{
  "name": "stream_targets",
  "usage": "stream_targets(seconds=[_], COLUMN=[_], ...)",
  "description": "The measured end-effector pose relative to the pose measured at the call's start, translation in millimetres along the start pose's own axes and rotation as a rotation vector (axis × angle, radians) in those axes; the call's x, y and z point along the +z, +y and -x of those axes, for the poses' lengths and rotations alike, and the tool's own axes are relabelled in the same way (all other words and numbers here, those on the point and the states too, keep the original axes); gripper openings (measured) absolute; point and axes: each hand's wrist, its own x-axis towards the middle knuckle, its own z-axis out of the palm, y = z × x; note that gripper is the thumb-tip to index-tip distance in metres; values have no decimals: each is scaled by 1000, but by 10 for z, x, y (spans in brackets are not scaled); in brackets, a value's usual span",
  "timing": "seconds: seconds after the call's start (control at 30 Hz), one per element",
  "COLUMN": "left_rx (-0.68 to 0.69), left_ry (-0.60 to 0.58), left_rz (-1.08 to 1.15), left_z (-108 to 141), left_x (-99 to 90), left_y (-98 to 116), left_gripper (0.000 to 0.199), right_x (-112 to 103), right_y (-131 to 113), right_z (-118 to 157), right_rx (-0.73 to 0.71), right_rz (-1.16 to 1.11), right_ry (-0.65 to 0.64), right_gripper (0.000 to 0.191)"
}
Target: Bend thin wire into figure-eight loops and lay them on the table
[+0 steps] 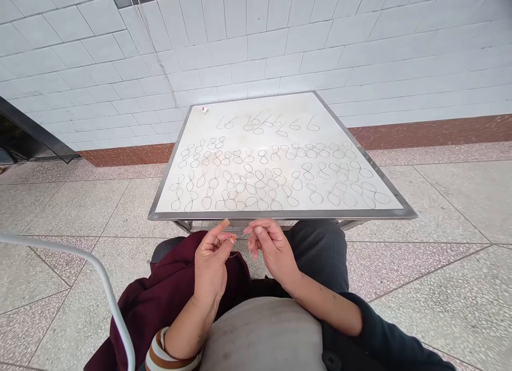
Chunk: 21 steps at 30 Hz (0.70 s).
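In front of the table's near edge, my two hands are close together above my lap. My left hand (212, 259) pinches a thin strand (240, 235), wire or thread, between thumb and a finger. Its raised index finger has a tan wrap (226, 222) at the tip. My right hand (274, 248) pinches the same strand between thumb and index finger, the other fingers curled below. A fine curve of strand hangs beneath my left fingertips. On the white tabletop (256, 139) lie rows of thin twisted loops (294, 181), many shaped like a figure eight.
The table's metal frame (280, 214) runs just beyond my hands. A small white and red item (205, 110) sits at the far left corner. A grey curved tube (106, 277) rises at my left. Behind the table stands a white tiled wall (224, 50).
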Motion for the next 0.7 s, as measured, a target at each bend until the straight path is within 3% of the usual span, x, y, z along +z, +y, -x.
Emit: stream_targets(seconds=[0.17,0.47,0.57,0.7], left_rx=[-18,-27,-19,-16], left_ry=[-63,-107,-139,-184], left_rz=[-89,-164,-232,-320], left_z=[24,57,64,84], left_x=[1,-2,1,12], left_y=[25,19,36,57], left_gripper=[46,47,49,48], right_x=[-6,-24,-58,-152], right_y=[-25,-61,-89,-131], right_z=[6,-16,-40,-82], right_rx=[-55,-24,-74,-234], right_rz=[73,68,123,295], right_ry=[-12,0,-30,-88], right_gripper=[24,29,32,17])
